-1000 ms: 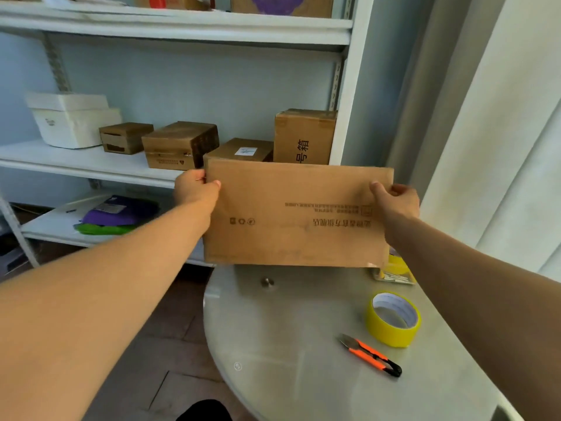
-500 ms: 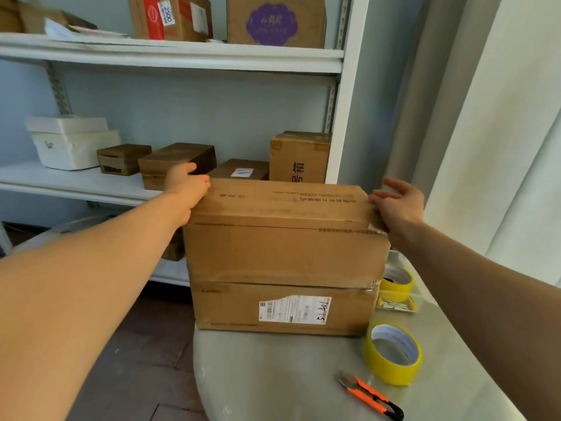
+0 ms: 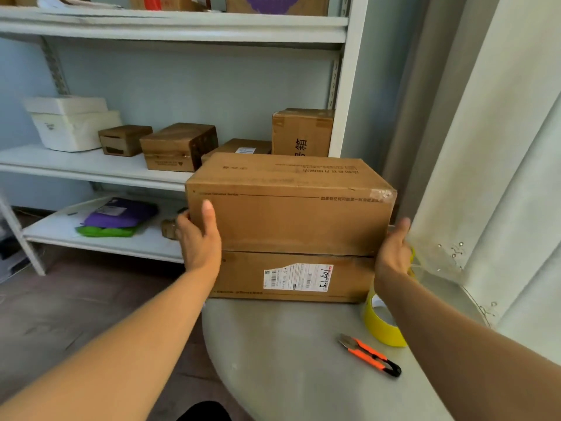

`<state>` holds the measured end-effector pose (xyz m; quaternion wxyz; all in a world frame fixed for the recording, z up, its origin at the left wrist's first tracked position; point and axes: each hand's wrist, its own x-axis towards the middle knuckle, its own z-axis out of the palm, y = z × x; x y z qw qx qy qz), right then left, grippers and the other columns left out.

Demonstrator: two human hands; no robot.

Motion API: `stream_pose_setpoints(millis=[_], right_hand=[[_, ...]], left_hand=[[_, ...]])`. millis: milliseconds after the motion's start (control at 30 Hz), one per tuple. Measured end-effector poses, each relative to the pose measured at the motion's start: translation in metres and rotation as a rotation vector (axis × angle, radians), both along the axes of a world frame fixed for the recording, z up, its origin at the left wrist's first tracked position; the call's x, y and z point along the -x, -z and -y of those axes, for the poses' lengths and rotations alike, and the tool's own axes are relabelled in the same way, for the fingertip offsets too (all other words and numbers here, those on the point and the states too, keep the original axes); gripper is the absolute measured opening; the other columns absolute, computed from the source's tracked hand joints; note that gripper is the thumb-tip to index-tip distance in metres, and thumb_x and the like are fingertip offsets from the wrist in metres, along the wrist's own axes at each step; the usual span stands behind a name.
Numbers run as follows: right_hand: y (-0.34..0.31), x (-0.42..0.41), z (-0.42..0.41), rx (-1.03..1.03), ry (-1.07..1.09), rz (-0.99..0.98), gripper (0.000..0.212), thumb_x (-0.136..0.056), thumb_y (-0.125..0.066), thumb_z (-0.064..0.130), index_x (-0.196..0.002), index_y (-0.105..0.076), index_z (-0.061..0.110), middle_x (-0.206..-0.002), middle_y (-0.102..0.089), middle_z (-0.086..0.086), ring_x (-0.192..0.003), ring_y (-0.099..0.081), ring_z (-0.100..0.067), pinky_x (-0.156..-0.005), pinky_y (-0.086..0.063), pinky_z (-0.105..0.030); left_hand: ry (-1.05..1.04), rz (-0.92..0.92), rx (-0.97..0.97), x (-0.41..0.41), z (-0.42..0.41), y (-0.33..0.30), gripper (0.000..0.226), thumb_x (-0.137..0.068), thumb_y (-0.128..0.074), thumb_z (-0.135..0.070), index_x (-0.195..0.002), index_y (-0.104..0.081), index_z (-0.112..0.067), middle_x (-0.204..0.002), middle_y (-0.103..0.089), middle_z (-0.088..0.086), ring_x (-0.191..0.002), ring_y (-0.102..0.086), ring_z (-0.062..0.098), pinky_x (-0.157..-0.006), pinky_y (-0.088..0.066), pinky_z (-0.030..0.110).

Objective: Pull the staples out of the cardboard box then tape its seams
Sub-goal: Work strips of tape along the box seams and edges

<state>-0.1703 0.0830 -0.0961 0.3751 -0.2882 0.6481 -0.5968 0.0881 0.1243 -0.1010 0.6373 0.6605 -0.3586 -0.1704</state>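
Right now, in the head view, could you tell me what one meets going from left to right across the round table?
Left hand → cardboard box → orange snips → right hand. The yellow tape roll overlaps the snips and the right arm, so I leave it out.

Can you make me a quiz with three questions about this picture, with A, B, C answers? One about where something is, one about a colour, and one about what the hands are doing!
1. Where do the snips lie?
A. on the table
B. on top of the big box
C. on a shelf

2. What colour is the tape roll?
A. blue
B. yellow
C. red

3. What are the hands doing?
A. cutting tape
B. hanging free
C. holding the big box by its sides

Answers:
1. A, they lie on the table, in front of the box.
2. B, its ring is yellow.
3. C, the left hand and the right hand are each on one end of the box.
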Motion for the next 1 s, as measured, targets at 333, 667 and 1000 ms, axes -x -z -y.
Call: stream_pose_setpoints(millis=[333, 667, 1000], right_hand=[[-0.008, 0.0, 0.022, -0.026, -0.146, -0.15, 0.055, -0.101, -0.029, 0.046, -0.14, -0.041, 0.01, -0.14, -0.046, -0.015, -0.124, -0.045, -0.034, -0.104, -0.036, -0.043], [-0.012, 0.004, 0.049, 0.079, -0.149, -0.251, 0.038, -0.091, -0.063, 0.018, -0.129, -0.06, 0.021, -0.12, -0.065, -0.002, -0.106, -0.059, -0.024, -0.099, -0.046, -0.043], [-0.025, 0.002, 0.058, 0.13, -0.071, -0.228, 0.035, -0.09, -0.065, 0.019, -0.125, -0.063, 0.017, -0.119, -0.066, -0.001, -0.108, -0.059, -0.021, -0.1, -0.046, -0.039]], left_hand=[[-0.053, 0.012, -0.093, -0.006, 0.019, -0.003, 0.044, -0.097, -0.049, -0.031, -0.133, -0.037, -0.009, -0.129, -0.052, 0.013, -0.117, -0.051, 0.032, -0.092, -0.04, 0.037], [-0.024, -0.079, -0.015, -0.01, 0.057, -0.015, 0.046, -0.094, -0.057, -0.025, -0.137, -0.044, -0.016, -0.133, -0.053, 0.007, -0.123, -0.05, 0.026, -0.102, -0.041, 0.042], [-0.064, -0.16, 0.056, -0.01, 0.077, -0.021, 0.039, -0.094, -0.057, -0.027, -0.131, -0.056, -0.017, -0.127, -0.058, 0.003, -0.119, -0.053, 0.022, -0.1, -0.042, 0.038]])
